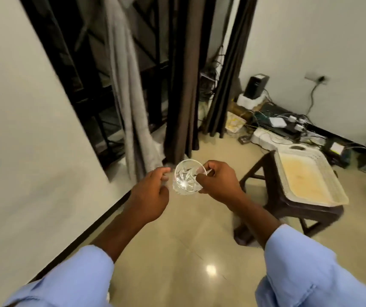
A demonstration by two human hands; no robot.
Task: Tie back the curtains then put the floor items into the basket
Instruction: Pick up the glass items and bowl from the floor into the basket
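Cut glass, clear and patterned, was the item in hand: a tumbler held near the centre of the frame, above the tiled floor, mouth turned toward the camera. The right hand gripped it, thumb and curled fingers pinching the rim and wall on its right side, a hold that appeared suited to carrying a smooth, breakable vessel without tipping it. The left hand sat just beside the tumbler's left edge with fingers loosely curled; whether its fingertips touched the glass could not be told, and it held nothing that was visible. It appeared placed to steady or guard the glass. The basket, a pale woven tray, rested on a dark wooden stool at the right of the frame, well clear of the tumbler, and nothing could be seen inside it. Raised on the stool, it was within reach without stooping. The brown curtains and a grey one hung gathered into narrow columns at the upper centre, beside the dark window grille; no tie could be made out. Judged stage: curtains drawn aside, and the tumbler in transit to the basket.
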